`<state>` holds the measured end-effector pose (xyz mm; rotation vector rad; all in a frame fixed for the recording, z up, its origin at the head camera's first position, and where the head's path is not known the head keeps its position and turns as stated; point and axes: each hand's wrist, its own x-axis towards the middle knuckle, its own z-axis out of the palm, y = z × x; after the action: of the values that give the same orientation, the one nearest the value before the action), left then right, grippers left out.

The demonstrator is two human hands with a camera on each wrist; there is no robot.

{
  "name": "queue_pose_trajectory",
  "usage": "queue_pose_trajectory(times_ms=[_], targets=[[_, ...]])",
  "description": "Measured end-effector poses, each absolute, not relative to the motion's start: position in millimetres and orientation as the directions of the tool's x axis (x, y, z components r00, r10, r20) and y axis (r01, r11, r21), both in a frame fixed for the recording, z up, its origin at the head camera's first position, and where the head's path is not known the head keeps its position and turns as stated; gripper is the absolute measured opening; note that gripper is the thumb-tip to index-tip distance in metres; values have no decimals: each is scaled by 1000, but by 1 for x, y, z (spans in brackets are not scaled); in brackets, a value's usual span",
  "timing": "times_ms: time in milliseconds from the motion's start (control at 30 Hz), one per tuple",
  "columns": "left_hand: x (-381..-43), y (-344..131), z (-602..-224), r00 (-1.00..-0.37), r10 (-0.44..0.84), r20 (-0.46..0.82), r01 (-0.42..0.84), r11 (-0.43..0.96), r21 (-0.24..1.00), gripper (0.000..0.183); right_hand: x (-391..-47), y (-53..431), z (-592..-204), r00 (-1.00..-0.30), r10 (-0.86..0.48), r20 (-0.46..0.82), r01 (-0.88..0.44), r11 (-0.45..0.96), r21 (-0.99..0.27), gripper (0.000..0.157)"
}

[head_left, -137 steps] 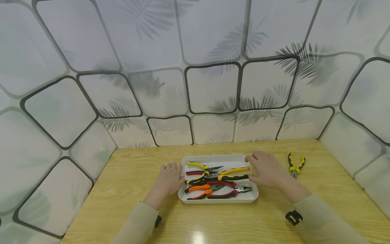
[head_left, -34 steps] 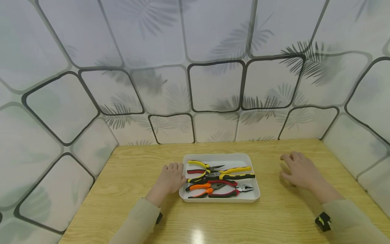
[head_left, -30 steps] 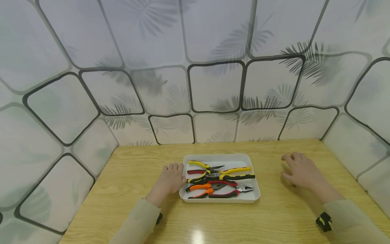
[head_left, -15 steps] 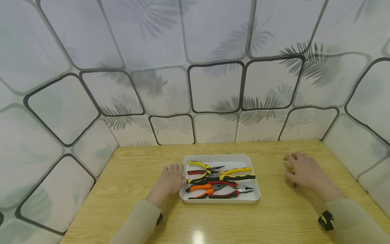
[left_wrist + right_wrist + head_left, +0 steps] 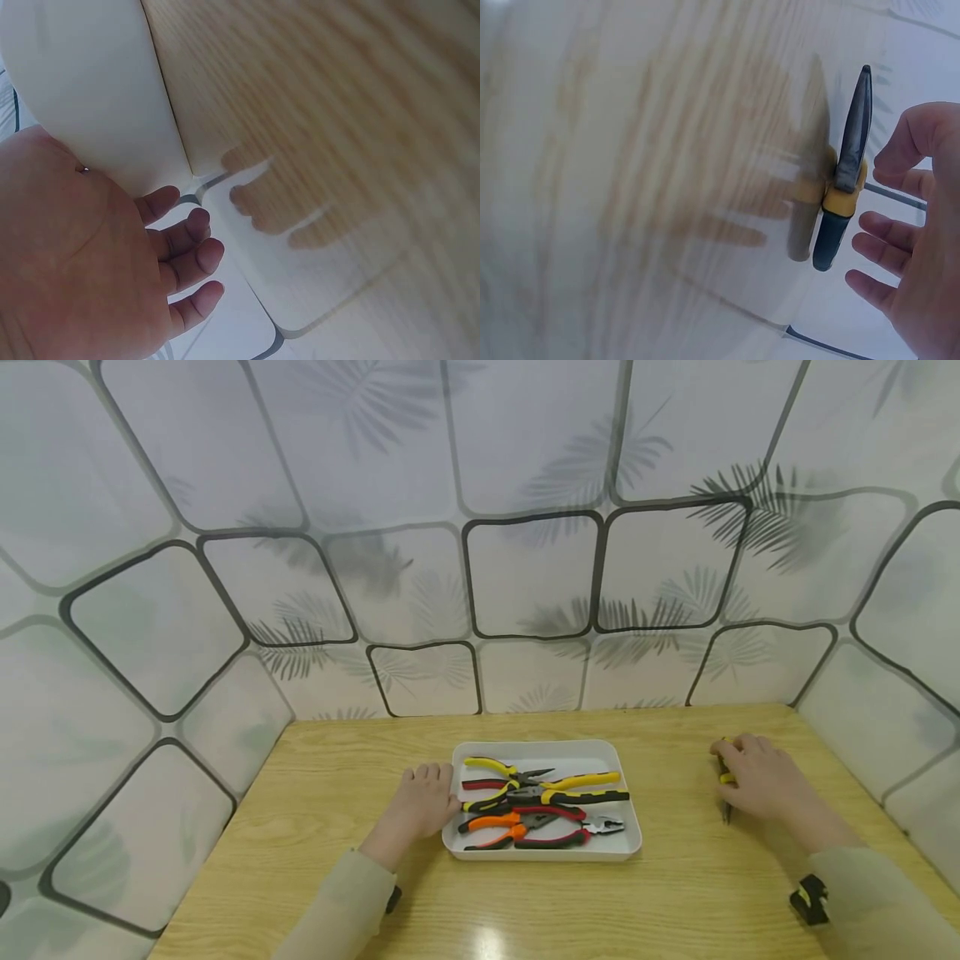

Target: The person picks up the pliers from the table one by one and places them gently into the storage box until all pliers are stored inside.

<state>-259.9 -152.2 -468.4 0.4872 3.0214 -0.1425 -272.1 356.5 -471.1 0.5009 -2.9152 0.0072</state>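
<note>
Needle-nose pliers [image 5: 841,201] with yellow-and-black handles lie on the table at the right; in the head view my right hand covers part of these pliers [image 5: 726,779]. My right hand [image 5: 768,785] hovers close beside them. In the right wrist view a gap shows between its loosely bent fingers [image 5: 885,232] and the pliers. My left hand [image 5: 418,797] rests at the left end of a white tray [image 5: 540,855], fingers relaxed. The left wrist view shows that palm against the tray's wall [image 5: 90,97], the fingers holding nothing.
Several pliers lie crosswise in the tray: yellow-and-black ones [image 5: 585,796], orange ones [image 5: 491,821] and red-and-black ones [image 5: 555,841]. The wooden table [image 5: 360,743] meets patterned cloth walls [image 5: 525,577] at its back and sides.
My right hand left the tray's right end and moved right to the separate pliers. Over the last second it shifted slightly further right, uncovering more of them. My left hand stayed by the tray.
</note>
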Motion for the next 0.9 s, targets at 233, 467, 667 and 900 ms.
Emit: queue_pose_trajectory(times_ms=[233,467,667,900], targets=[[-258,-151,-466,-946,306,-104,314,947,-69,45,-273,364,-474,-927,-334,173,-337,941,9,57],[-259,-152,-466,-946,310,-95,317,946,-71,43,-275,373,-479,-923,-346,166,-353,935,-14,58],[-257,-151,-466,-945,314,-91,321,945,-67,42,-274,379,-483,-917,-364,161,-377,924,-59,59],[-257,-152,-467,-944,323,-75,328,941,-79,40,-275,381,-485,-912,-370,175,-385,921,-57,60]])
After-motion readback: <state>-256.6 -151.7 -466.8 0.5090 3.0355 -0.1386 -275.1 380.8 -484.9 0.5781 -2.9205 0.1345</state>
